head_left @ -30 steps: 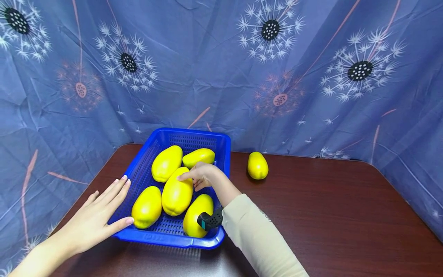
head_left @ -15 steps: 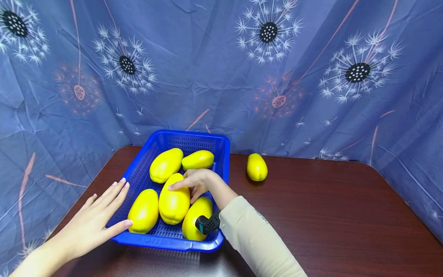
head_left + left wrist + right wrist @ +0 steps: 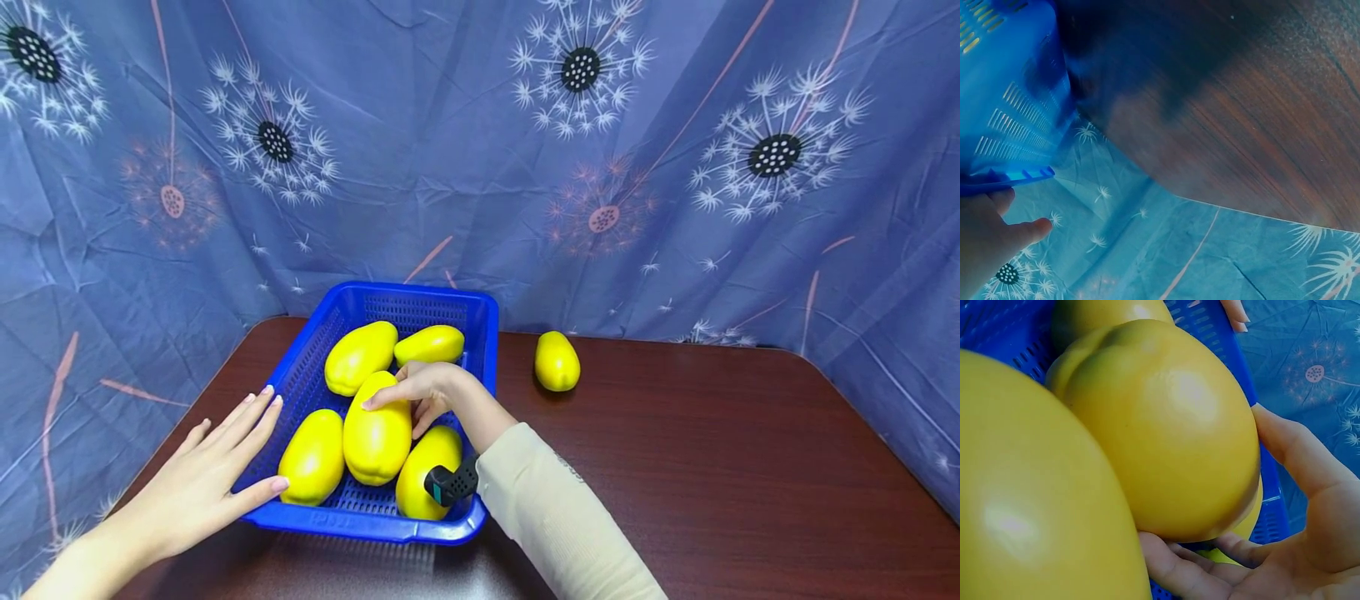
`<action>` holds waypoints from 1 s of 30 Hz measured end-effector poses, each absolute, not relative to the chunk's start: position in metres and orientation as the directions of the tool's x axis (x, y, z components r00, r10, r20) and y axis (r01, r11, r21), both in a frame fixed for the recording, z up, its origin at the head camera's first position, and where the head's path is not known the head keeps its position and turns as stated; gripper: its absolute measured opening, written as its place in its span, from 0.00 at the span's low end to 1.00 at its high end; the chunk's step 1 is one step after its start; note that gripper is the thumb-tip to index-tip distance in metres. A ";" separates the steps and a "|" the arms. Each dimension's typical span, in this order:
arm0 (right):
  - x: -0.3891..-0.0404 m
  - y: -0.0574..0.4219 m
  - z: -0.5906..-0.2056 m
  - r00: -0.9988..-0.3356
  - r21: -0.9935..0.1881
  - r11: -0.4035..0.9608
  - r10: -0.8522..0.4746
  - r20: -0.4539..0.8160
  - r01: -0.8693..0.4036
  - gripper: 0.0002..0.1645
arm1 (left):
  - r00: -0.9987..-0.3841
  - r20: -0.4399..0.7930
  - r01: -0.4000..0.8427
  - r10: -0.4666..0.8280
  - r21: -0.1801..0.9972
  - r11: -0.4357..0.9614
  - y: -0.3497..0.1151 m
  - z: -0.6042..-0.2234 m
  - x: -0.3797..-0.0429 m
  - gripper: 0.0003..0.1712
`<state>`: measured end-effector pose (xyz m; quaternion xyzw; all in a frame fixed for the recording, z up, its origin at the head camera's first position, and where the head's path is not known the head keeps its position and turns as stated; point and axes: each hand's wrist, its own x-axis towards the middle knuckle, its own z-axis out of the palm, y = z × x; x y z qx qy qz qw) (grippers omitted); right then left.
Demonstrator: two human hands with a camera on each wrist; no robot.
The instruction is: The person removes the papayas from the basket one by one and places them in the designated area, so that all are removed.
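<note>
A blue plastic basket (image 3: 352,523) holds several smooth yellow papayas. My right hand (image 3: 431,392) reaches in and grips the middle papaya (image 3: 375,442), thumb on top and fingers curled round its right side. In the right wrist view, this papaya (image 3: 1172,425) lies between thumb and fingers (image 3: 1179,575). Around it are a near-left papaya (image 3: 311,458), a near-right papaya (image 3: 423,492) partly behind the wrist camera, and two at the back, one a rear-left papaya (image 3: 360,358). My left hand (image 3: 213,479) rests on the basket's left rim, fingers straight and spread.
A single papaya (image 3: 557,362) lies on the dark brown table (image 3: 712,467), right of the basket. Blue dandelion-print cloth (image 3: 450,150) hangs behind and beside the table. The table edge and cloth also show in the left wrist view.
My right hand has shifted the middle papaya slightly left and towards me, its far end moving away from the rear-left papaya. My left hand stays at the rim.
</note>
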<state>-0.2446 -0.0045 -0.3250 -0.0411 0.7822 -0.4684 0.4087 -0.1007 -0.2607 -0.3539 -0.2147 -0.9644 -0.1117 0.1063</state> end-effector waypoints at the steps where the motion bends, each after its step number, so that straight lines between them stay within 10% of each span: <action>1: -0.245 -0.004 -0.325 -0.662 -0.767 0.556 -0.449 -0.601 0.319 0.27 | -0.885 0.253 0.438 0.390 0.171 0.883 -0.261 -0.354 -0.101 0.48; 30: -0.247 -0.004 -0.305 -0.645 -0.841 0.371 -0.540 -0.540 0.394 0.38 | -0.885 0.270 0.434 0.380 0.179 0.883 -0.259 -0.353 -0.101 0.49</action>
